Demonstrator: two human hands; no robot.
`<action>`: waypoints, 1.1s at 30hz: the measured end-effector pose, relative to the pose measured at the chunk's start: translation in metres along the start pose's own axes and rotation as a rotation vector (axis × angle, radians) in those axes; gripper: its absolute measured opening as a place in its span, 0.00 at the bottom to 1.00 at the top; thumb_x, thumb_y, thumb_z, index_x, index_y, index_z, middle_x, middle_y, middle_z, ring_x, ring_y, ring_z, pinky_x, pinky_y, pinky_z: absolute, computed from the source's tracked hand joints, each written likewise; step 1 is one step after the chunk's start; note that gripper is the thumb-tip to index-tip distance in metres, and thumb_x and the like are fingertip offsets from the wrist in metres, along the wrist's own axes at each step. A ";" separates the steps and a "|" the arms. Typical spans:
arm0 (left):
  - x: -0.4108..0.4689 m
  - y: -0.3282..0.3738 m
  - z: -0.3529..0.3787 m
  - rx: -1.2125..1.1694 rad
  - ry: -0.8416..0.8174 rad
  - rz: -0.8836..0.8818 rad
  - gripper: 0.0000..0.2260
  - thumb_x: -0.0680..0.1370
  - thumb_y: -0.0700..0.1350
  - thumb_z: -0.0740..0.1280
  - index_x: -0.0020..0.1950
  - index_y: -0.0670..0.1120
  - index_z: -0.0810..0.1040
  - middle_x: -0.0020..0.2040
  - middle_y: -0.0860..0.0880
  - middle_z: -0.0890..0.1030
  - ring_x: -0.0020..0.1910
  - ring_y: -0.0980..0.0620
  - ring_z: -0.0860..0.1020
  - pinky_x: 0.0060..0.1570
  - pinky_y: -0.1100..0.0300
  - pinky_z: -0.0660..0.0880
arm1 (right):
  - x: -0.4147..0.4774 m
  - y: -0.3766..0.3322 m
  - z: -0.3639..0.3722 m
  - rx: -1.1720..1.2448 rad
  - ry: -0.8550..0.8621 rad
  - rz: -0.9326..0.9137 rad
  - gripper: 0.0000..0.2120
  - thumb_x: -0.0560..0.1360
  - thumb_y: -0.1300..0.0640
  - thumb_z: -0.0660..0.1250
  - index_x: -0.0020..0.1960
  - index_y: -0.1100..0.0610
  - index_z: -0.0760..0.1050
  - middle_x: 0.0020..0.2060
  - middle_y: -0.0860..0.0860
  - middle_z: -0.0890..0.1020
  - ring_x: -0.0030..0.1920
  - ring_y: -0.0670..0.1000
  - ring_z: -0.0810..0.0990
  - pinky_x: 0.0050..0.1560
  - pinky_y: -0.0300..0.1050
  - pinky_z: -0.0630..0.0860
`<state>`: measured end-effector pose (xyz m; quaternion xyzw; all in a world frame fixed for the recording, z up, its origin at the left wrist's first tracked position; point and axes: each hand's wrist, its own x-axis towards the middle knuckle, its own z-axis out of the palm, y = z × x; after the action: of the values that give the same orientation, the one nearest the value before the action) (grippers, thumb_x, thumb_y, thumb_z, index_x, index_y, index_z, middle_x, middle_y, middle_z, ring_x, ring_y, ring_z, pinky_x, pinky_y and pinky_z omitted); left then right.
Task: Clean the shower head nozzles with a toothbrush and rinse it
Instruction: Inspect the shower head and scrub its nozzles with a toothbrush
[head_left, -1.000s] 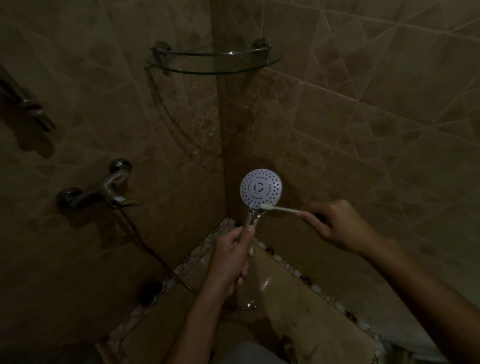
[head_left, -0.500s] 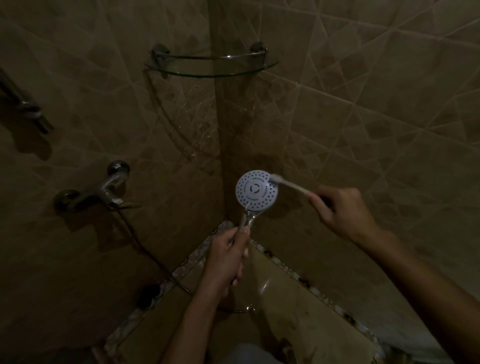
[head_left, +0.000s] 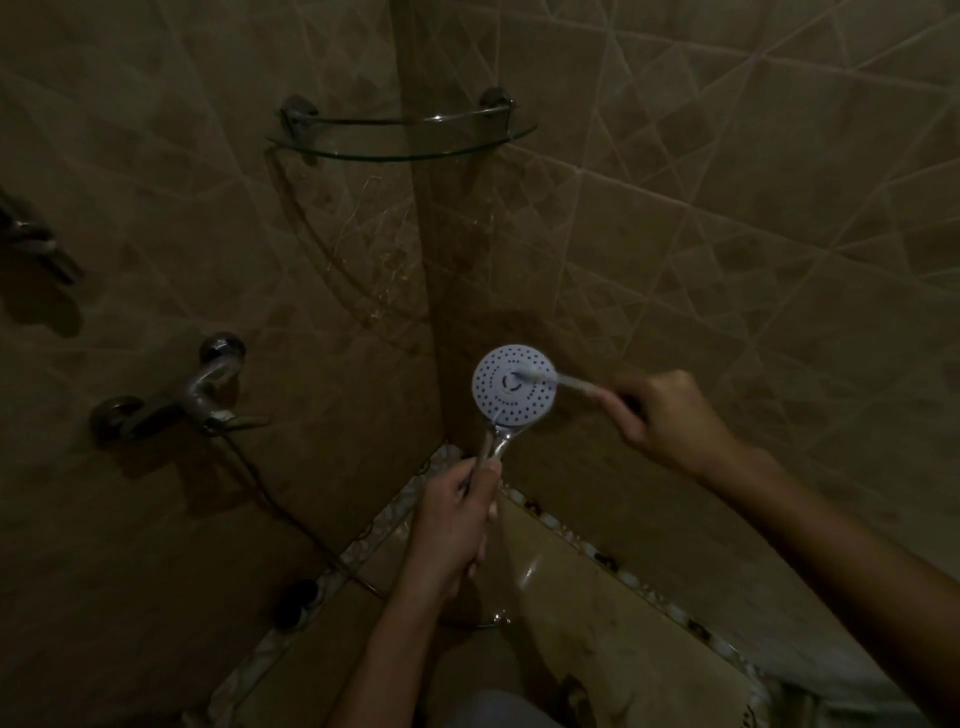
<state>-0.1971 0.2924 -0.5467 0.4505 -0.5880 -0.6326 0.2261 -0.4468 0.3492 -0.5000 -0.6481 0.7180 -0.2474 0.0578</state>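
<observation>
A round white shower head (head_left: 506, 397) with dotted nozzles faces me in the shower corner, on a chrome handle. My left hand (head_left: 454, 519) grips that handle from below and holds the head upright. My right hand (head_left: 667, 415) holds a white toothbrush (head_left: 566, 382) by its handle, reaching in from the right. The brush's bristle end lies on the upper middle of the nozzle face, near the centre ring. The hose (head_left: 280, 512) runs from the mixer down along the left wall to the floor.
A chrome mixer tap (head_left: 187, 397) juts from the left wall. A glass corner shelf (head_left: 400, 137) hangs above the shower head. A dark drain (head_left: 296, 603) sits by the floor edge. Brown tiled walls close in on both sides; the light is dim.
The toothbrush went from the lower rim of the head up to its upper right edge, then inward onto the middle of the face. My left hand kept its hold on the handle.
</observation>
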 end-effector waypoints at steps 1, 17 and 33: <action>0.000 0.000 0.000 0.006 0.004 0.004 0.17 0.83 0.52 0.61 0.50 0.37 0.75 0.33 0.46 0.72 0.18 0.53 0.65 0.20 0.67 0.59 | 0.004 0.003 -0.001 -0.037 0.101 0.055 0.19 0.80 0.44 0.59 0.46 0.56 0.83 0.28 0.46 0.79 0.26 0.46 0.77 0.26 0.35 0.73; 0.006 -0.002 -0.001 0.021 0.039 0.083 0.17 0.82 0.50 0.62 0.43 0.38 0.73 0.32 0.43 0.71 0.19 0.54 0.65 0.18 0.66 0.59 | -0.002 -0.006 0.007 0.062 -0.183 -0.113 0.13 0.80 0.46 0.63 0.45 0.51 0.82 0.26 0.45 0.77 0.29 0.47 0.79 0.25 0.35 0.72; 0.009 -0.005 -0.007 0.053 0.062 0.082 0.15 0.82 0.52 0.63 0.41 0.42 0.75 0.31 0.46 0.72 0.22 0.54 0.67 0.21 0.62 0.62 | 0.020 -0.015 0.000 0.069 0.039 0.027 0.07 0.80 0.50 0.67 0.45 0.47 0.81 0.25 0.42 0.75 0.25 0.45 0.77 0.26 0.33 0.66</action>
<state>-0.1948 0.2820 -0.5535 0.4514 -0.6152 -0.5926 0.2580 -0.4364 0.3298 -0.4892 -0.6309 0.7188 -0.2837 0.0694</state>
